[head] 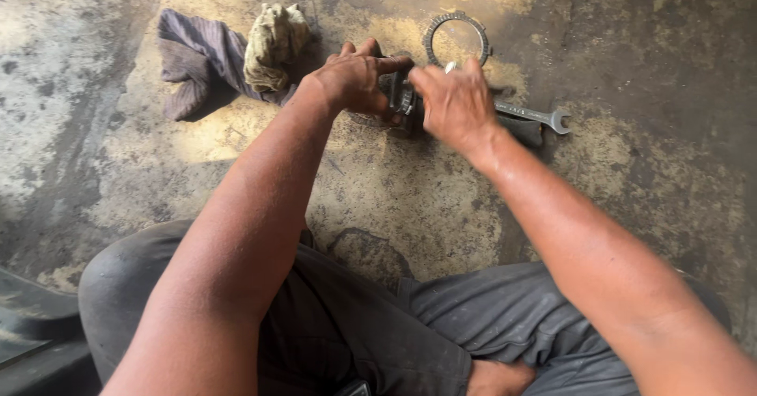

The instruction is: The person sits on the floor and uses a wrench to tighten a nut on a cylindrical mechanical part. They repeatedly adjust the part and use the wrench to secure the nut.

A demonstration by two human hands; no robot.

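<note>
My left hand grips a dark, greasy metal part just above the stained concrete floor. My right hand closes on the same part from the right, and a slim shiny tool tip shows above its fingers. Most of the part is hidden between my two hands. A toothed metal ring lies flat on the floor just behind my hands. A silver open-end wrench lies to the right of my right hand.
A purple-grey cloth and a crumpled tan rag lie on the floor at the left. My knees in grey trousers fill the lower view. A dark object sits at the bottom left edge.
</note>
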